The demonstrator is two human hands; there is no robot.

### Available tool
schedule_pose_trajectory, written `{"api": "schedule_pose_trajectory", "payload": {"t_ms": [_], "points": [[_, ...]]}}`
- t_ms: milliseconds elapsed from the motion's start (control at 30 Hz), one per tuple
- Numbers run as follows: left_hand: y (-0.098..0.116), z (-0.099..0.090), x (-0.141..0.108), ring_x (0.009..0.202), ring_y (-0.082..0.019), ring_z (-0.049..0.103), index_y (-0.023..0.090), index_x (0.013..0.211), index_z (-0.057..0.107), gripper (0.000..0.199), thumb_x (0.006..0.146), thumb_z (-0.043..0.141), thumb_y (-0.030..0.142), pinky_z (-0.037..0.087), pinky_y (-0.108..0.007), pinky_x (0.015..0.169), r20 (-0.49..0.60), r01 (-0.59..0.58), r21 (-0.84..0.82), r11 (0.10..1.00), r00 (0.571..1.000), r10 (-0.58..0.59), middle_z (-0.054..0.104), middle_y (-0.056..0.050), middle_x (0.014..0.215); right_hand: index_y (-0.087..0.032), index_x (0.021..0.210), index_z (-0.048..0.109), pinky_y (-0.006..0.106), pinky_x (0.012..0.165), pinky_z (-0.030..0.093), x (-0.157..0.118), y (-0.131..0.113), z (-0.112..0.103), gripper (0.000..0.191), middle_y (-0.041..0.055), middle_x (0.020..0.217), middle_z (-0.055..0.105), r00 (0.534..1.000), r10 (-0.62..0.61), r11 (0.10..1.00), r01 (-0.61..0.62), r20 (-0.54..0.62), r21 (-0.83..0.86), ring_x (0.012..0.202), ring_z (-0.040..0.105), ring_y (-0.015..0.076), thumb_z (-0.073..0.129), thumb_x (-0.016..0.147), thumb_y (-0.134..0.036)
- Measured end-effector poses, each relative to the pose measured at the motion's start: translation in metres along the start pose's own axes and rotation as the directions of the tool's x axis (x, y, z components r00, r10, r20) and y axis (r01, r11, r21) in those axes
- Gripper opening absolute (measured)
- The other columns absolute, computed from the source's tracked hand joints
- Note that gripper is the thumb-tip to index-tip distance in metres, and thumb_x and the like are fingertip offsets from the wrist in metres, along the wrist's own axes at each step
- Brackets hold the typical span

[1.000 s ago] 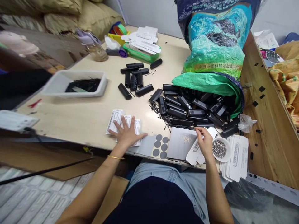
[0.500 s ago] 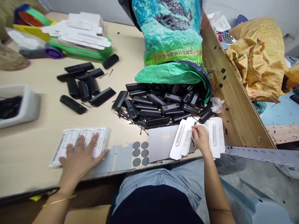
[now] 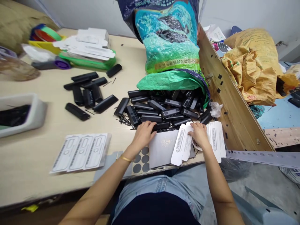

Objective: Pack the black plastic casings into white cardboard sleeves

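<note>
My left hand [image 3: 143, 133] has its thumb and fingers closed around the left end of a black plastic case [image 3: 162, 126] at the front of a heap. Beside that case, my right hand [image 3: 199, 135] is curled over a small white dish [image 3: 197, 147] of tiny brownish pieces. Whatever its fingers hold, if anything, is hidden. White printed card boxes [image 3: 180, 145] lie flat around the dish. A grey sheet [image 3: 161, 150] lies between the hands, and round dark discs [image 3: 137, 158] on a backing show beside my left forearm.
A green and blue sack [image 3: 172, 53] spills black cases onto the table. Three printed cards [image 3: 81, 153] lie at left, near a white bin [image 3: 38, 114]. More black cases [image 3: 89, 97] lie loose. A wooden board [image 3: 236, 103] edges the right side.
My left hand has left the printed cards and moved right to the heap, onto a black case. My right hand has stayed by the dish, its fingers shifting slightly. The view has shifted slightly.
</note>
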State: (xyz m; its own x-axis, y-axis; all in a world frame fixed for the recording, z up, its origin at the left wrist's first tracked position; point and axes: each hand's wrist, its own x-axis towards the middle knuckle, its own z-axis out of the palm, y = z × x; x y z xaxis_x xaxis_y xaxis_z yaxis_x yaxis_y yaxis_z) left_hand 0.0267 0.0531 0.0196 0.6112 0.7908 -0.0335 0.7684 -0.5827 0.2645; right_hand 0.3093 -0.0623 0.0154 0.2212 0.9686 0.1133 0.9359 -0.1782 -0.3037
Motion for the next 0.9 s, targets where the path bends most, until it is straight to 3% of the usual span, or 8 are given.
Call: {"api": "schedule_pose_trajectory", "payload": {"t_ms": [133,300,433,533,600,667,767,900], "points": [[0.011,0.012,0.033,0.098,-0.032,0.051,0.014,0.102,0.059,0.029,0.075,0.054,0.020,0.043,-0.044,0.082,0.029,0.000,0.064,0.998,1.000,-0.001,0.057,-0.015,0.102,-0.018,0.090,0.060,0.035,0.075,0.039,-0.030,0.017,-0.010,0.015,0.0080,0.086,0.063,0.984,0.172,0.981,-0.166,-0.051,0.105,0.083,0.055,0.0228,0.047,0.085,-0.020],[0.001,0.013,0.028,0.091,-0.029,0.054,0.014,0.105,0.055,0.033,0.072,0.051,0.014,0.044,-0.039,0.079,0.066,0.007,0.061,0.998,0.998,-0.011,0.060,-0.013,0.091,-0.019,0.075,0.059,0.032,0.069,0.040,-0.054,0.026,0.009,0.016,0.0054,0.078,0.060,0.984,0.175,0.973,-0.178,0.032,0.146,0.077,0.053,0.0205,0.044,0.080,-0.014],[-0.006,-0.001,0.018,0.095,-0.025,0.055,0.018,0.105,0.056,0.030,0.076,0.051,0.019,0.045,-0.035,0.082,-0.064,-0.059,-0.206,0.977,0.997,0.047,0.059,-0.009,0.101,-0.019,0.076,0.057,0.033,0.072,0.041,-0.053,0.028,0.019,0.016,0.0052,0.078,0.059,0.979,0.199,0.963,-0.190,-0.029,0.190,0.079,0.052,0.0209,0.042,0.082,-0.016],[-0.001,-0.009,0.014,0.096,-0.022,0.056,0.019,0.101,0.061,0.030,0.074,0.060,0.032,0.044,-0.036,0.089,-0.190,-0.027,-0.534,0.845,0.978,-0.089,0.060,-0.006,0.101,-0.018,0.086,0.059,0.035,0.074,0.042,-0.052,0.027,0.018,0.013,0.0061,0.085,0.060,0.979,0.204,0.955,-0.198,-0.003,0.220,0.083,0.053,0.0215,0.046,0.081,-0.018],[0.009,-0.010,0.014,0.099,-0.022,0.056,0.018,0.100,0.063,0.037,0.070,0.067,0.039,0.042,-0.038,0.094,-0.198,0.018,-0.804,0.595,0.935,-0.296,0.061,-0.005,0.101,-0.018,0.088,0.060,0.035,0.074,0.042,-0.052,0.024,0.016,0.015,0.0066,0.088,0.059,0.982,0.189,0.956,-0.188,0.018,0.223,0.084,0.053,0.0217,0.047,0.079,-0.017],[0.022,-0.008,0.014,0.101,-0.022,0.058,0.019,0.101,0.062,0.042,0.070,0.069,0.046,0.044,-0.040,0.095,-0.052,0.018,-0.988,0.151,0.892,-0.449,0.063,-0.005,0.101,-0.018,0.083,0.060,0.035,0.074,0.042,-0.052,0.020,0.016,0.015,0.0065,0.087,0.058,0.983,0.185,0.957,-0.183,0.010,0.224,0.083,0.052,0.0214,0.046,0.079,-0.015],[0.043,-0.002,0.013,0.102,-0.020,0.060,0.021,0.096,0.061,0.035,0.080,0.059,0.052,0.048,-0.041,0.092,0.270,0.042,-0.873,-0.486,0.872,-0.409,0.066,-0.004,0.097,-0.018,0.075,0.060,0.035,0.075,0.042,-0.051,0.018,0.017,0.015,0.0060,0.081,0.058,0.980,0.196,0.948,-0.182,-0.027,0.262,0.081,0.052,0.0211,0.046,0.080,-0.016],[0.066,-0.001,0.009,0.096,-0.016,0.064,0.017,0.089,0.061,0.022,0.092,0.047,0.034,0.052,-0.035,0.089,0.486,0.098,-0.610,-0.786,0.830,-0.274,0.068,-0.004,0.092,-0.018,0.073,0.060,0.035,0.074,0.042,-0.053,0.022,0.018,0.013,0.0053,0.078,0.059,0.968,0.243,0.911,-0.207,-0.058,0.357,0.079,0.053,0.0209,0.049,0.081,-0.021]]}}
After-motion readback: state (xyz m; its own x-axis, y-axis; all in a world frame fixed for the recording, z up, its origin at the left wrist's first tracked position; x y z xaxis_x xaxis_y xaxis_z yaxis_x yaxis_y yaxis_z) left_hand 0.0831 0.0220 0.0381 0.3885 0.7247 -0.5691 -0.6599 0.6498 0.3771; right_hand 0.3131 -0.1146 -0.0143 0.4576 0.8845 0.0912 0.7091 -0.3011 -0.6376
